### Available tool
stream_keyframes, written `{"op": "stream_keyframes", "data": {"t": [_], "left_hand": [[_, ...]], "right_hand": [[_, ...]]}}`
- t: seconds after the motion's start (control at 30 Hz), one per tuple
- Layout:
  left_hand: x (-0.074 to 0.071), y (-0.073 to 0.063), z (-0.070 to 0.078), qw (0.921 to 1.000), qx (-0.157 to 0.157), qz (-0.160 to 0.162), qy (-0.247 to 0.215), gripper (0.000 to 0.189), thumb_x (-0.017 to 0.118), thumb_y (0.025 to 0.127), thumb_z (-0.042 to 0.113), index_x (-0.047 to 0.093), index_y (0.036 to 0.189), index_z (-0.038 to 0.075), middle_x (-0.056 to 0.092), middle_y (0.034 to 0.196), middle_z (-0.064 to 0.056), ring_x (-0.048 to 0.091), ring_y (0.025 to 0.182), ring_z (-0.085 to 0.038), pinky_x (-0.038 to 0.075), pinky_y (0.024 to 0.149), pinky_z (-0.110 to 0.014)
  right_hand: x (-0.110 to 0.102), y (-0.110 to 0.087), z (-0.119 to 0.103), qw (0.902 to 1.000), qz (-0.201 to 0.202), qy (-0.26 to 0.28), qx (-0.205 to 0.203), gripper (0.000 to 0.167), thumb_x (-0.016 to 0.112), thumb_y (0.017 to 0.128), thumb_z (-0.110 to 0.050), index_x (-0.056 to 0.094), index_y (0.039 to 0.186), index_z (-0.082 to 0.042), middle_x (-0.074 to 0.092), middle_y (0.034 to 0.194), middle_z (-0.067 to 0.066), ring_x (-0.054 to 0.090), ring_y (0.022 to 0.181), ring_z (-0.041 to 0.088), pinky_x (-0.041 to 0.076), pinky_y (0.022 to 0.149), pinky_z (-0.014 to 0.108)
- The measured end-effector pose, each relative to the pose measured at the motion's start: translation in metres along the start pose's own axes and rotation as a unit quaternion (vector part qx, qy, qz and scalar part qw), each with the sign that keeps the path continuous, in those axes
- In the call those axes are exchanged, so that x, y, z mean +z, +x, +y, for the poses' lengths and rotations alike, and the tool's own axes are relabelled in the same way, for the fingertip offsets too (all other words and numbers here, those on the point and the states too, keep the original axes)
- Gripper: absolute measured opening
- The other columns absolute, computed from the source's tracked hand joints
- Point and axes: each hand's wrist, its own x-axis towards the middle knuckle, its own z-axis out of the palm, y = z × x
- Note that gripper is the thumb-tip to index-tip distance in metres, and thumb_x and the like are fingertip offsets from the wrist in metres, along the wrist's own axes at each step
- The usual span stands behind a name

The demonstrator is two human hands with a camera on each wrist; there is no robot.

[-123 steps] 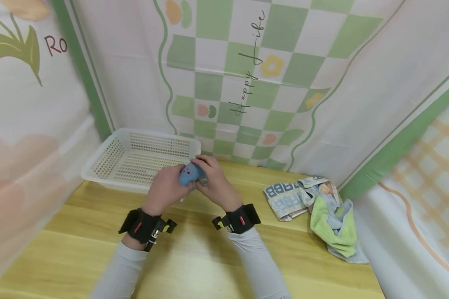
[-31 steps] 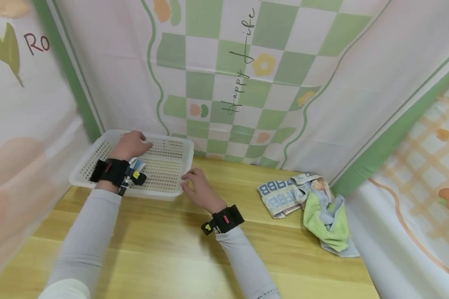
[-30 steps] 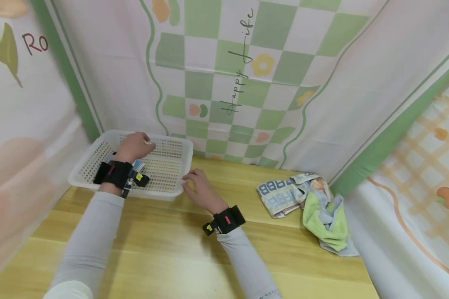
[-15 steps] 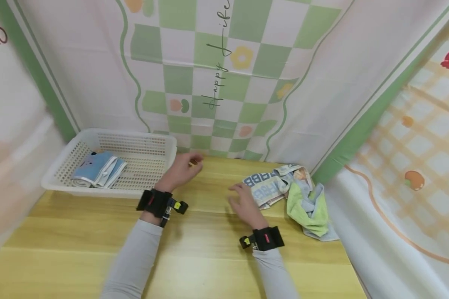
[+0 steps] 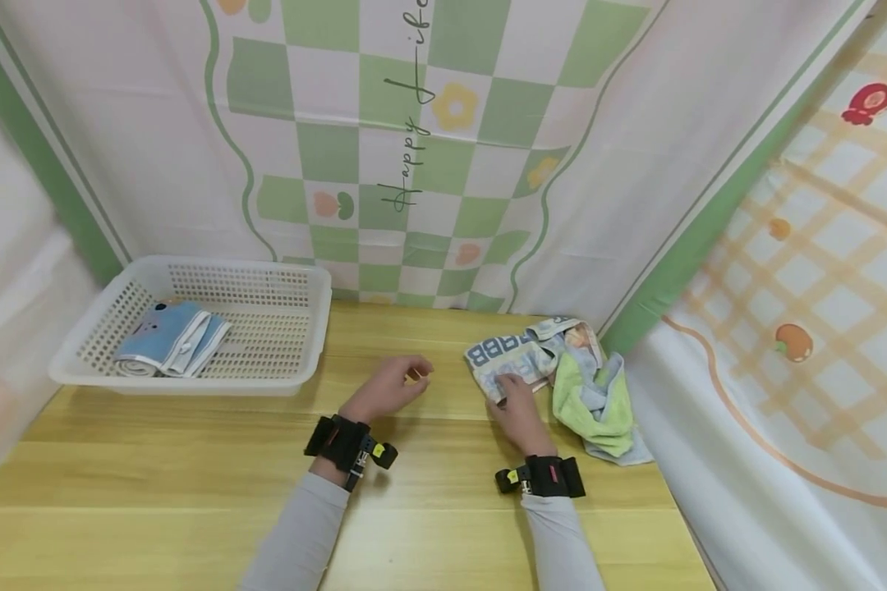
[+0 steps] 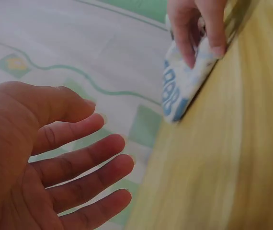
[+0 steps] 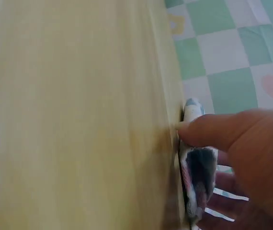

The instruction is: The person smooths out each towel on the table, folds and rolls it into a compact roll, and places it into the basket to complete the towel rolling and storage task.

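Note:
My right hand (image 5: 521, 414) is at the near edge of a towel with blue letters (image 5: 498, 353), thumb and fingers on either side of that edge. The left wrist view shows the right hand's fingers reaching down over the lettered towel (image 6: 175, 91). Seen from the right wrist, the thumb lies against the folded towel edge (image 7: 201, 172), with the other fingers behind it. My left hand (image 5: 388, 386) hovers over the table, holding nothing; its fingers (image 6: 86, 158) are loosely bent and spread. Beside the lettered towel lies a crumpled green and grey towel (image 5: 595, 402).
A white plastic basket (image 5: 314, 336) stands at the back left, with a folded blue towel (image 5: 166, 336) in its left part. A patterned curtain (image 5: 399, 148) hangs behind the wooden table (image 5: 414, 533). The table's right edge runs beside more hanging cloth.
Earlier both hands held a small blue bundle by the basket; the folded blue towel now lies inside it. Both hands have moved right, the right one reaching the lettered towel. The view has turned right.

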Motion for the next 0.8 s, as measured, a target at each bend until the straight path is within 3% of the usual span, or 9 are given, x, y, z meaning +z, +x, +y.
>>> {"op": "stream_keyframes", "data": {"t": [0.17, 0.37, 0.43, 0.6, 0.8], "left_hand": [[0.008, -0.003, -0.003, 0.9996, -0.014, -0.014, -0.020, 0.029, 0.061, 0.101, 0.009, 0.064, 0.127, -0.003, 0.065, 0.125, -0.020, 0.061, 0.111, -0.029, 0.051, 0.098, -0.047], [0.018, -0.004, -0.010, 0.9992, -0.019, -0.034, -0.012, 0.032, 0.065, 0.097, 0.006, 0.064, 0.128, -0.003, 0.065, 0.128, -0.019, 0.060, 0.114, -0.031, 0.051, 0.098, -0.046], [0.021, -0.003, -0.011, 0.9993, -0.012, -0.036, -0.001, 0.034, 0.066, 0.095, 0.005, 0.063, 0.128, -0.004, 0.065, 0.129, -0.019, 0.060, 0.116, -0.032, 0.051, 0.100, -0.047], [0.026, 0.000, -0.012, 0.9994, -0.002, -0.033, 0.015, 0.039, 0.073, 0.091, 0.008, 0.063, 0.127, -0.001, 0.066, 0.125, -0.015, 0.062, 0.117, -0.030, 0.050, 0.103, -0.043], [0.019, -0.006, -0.013, 0.9998, -0.016, 0.005, -0.014, 0.033, 0.079, 0.087, 0.010, 0.055, 0.110, 0.007, 0.060, 0.107, -0.007, 0.059, 0.101, -0.025, 0.052, 0.087, -0.035]], "right_hand": [[0.006, 0.005, -0.009, 0.9995, -0.004, 0.003, -0.030, 0.027, 0.068, 0.091, 0.001, 0.067, 0.117, 0.007, 0.064, 0.112, 0.024, 0.061, 0.091, 0.033, 0.053, 0.081, 0.048], [0.013, 0.016, -0.032, 0.9996, 0.002, 0.011, -0.027, 0.018, 0.073, 0.093, -0.009, 0.074, 0.108, -0.001, 0.070, 0.092, 0.011, 0.063, 0.081, 0.023, 0.053, 0.075, 0.042], [0.017, 0.021, -0.042, 0.9990, -0.009, 0.033, -0.029, 0.011, 0.070, 0.096, -0.014, 0.074, 0.098, -0.004, 0.066, 0.080, 0.006, 0.059, 0.071, 0.019, 0.050, 0.068, 0.037], [0.026, 0.030, -0.065, 0.9943, -0.051, 0.078, -0.052, 0.024, 0.064, 0.100, -0.016, 0.064, 0.076, -0.011, 0.051, 0.062, -0.005, 0.047, 0.056, 0.010, 0.040, 0.054, 0.027], [0.027, 0.029, -0.089, 0.9910, -0.069, 0.093, -0.067, 0.028, 0.063, 0.102, -0.027, 0.063, 0.076, -0.016, 0.051, 0.061, -0.007, 0.047, 0.053, 0.007, 0.039, 0.050, 0.023]]}}
